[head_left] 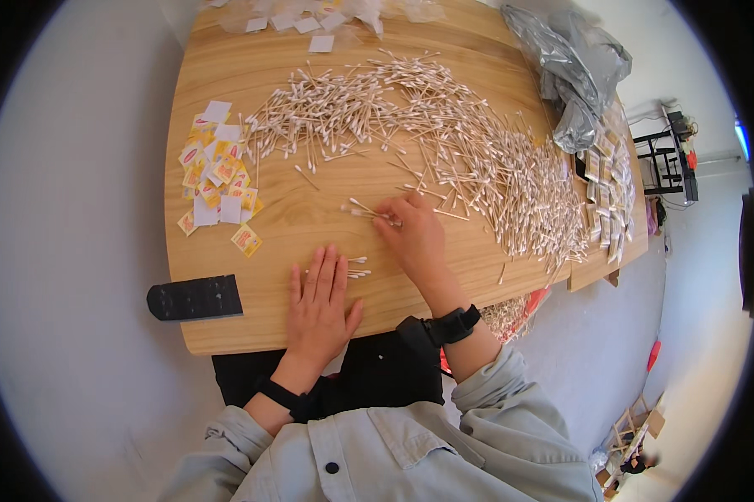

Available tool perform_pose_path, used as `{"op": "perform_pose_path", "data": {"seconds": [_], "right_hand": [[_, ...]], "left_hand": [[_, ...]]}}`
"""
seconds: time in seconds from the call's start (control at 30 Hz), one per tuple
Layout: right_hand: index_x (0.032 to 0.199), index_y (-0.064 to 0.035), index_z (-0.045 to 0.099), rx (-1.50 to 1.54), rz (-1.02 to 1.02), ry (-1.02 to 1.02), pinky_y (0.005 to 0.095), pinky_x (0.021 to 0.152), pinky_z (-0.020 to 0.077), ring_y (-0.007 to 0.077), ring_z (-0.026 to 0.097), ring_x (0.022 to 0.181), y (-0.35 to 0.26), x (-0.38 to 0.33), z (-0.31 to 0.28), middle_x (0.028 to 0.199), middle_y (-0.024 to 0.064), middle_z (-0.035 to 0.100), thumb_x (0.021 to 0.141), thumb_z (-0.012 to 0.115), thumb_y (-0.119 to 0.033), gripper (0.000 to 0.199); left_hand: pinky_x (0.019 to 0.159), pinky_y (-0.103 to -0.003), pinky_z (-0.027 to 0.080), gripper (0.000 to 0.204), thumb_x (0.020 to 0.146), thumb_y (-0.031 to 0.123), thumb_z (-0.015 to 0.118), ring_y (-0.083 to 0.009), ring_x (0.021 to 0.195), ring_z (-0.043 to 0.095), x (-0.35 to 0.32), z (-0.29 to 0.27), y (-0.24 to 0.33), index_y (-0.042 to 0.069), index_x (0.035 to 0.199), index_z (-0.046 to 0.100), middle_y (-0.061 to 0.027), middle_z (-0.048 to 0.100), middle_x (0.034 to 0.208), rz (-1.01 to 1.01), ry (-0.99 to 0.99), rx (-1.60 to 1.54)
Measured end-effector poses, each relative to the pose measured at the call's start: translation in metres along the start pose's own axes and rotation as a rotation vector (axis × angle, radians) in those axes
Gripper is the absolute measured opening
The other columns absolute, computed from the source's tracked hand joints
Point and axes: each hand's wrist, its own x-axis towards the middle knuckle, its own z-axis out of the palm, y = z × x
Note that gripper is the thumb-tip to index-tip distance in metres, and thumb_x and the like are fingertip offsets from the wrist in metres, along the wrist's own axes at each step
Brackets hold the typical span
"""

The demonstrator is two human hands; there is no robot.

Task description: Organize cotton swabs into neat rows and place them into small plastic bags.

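Observation:
My left hand (318, 305) lies flat near the table's front edge, fingers stretched out over a few cotton swabs (359, 273) whose white tips stick out to its right. Farther forward, my right hand (417, 238) is closed in a pinch on a few cotton swabs (362, 207) that point left, just above or on the wood. A large heap of loose cotton swabs (511, 180) curves behind and to the right of both hands. One single swab (307, 177) lies apart, ahead of my left hand.
Yellow and white paper cards (218, 176) are piled at the left, above a black flat object (194, 298). Bundled swabs in small packs (607, 192) lie on the right beside grey plastic (574, 75). Clear bags and white cards (321, 43) sit at the far edge of the wooden table (268, 243).

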Motion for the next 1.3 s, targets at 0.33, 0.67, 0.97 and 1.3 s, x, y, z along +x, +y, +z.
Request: {"op": "perform_pose_path", "data": {"seconds": [0.33,0.67,0.97,1.3], "right_hand": [[0.093,-0.0076,0.071,0.432,0.245,-0.042,0.0330,0.069,0.0532,0.0213,0.067,0.075,0.030,0.009,-0.011,0.085,0.0079,0.064,0.082,0.073,-0.011,0.011],[0.093,-0.0078,0.070,0.037,0.049,0.076,0.0356,0.070,0.0527,0.0239,0.064,0.081,0.004,-0.014,-0.009,0.088,0.0075,0.061,0.082,0.074,-0.011,0.012],[0.090,-0.0078,0.071,0.283,0.129,-0.025,0.0365,0.070,0.0530,0.0253,0.065,0.080,-0.009,-0.015,0.017,0.087,0.0089,0.061,0.082,0.074,-0.012,0.010],[0.092,-0.0049,0.071,0.282,-0.067,-0.035,0.0355,0.070,0.0510,0.0257,0.062,0.079,-0.012,-0.029,0.014,0.089,0.0098,0.060,0.081,0.073,-0.006,0.011]], "left_hand": [[0.120,-0.055,0.015,0.080,0.082,0.030,0.068,-0.0319,0.148,0.026,0.002,-0.001,0.001,0.001,0.149,0.035,-0.0174,0.031,0.157,0.008,-0.002,-0.011],[0.119,-0.057,0.015,0.085,0.083,0.030,0.069,-0.0348,0.150,0.021,-0.003,0.001,-0.002,-0.001,0.151,0.029,-0.0190,0.025,0.160,-0.016,0.030,-0.033],[0.119,-0.059,0.010,0.086,0.086,0.036,0.069,-0.0318,0.151,0.018,0.018,-0.011,-0.005,0.000,0.152,0.027,-0.0178,0.022,0.162,-0.053,-0.090,0.050],[0.119,-0.058,0.012,0.093,0.080,0.038,0.075,-0.0325,0.150,0.020,-0.002,-0.014,-0.008,0.002,0.152,0.030,-0.0181,0.022,0.161,-0.012,-0.123,0.060]]}}
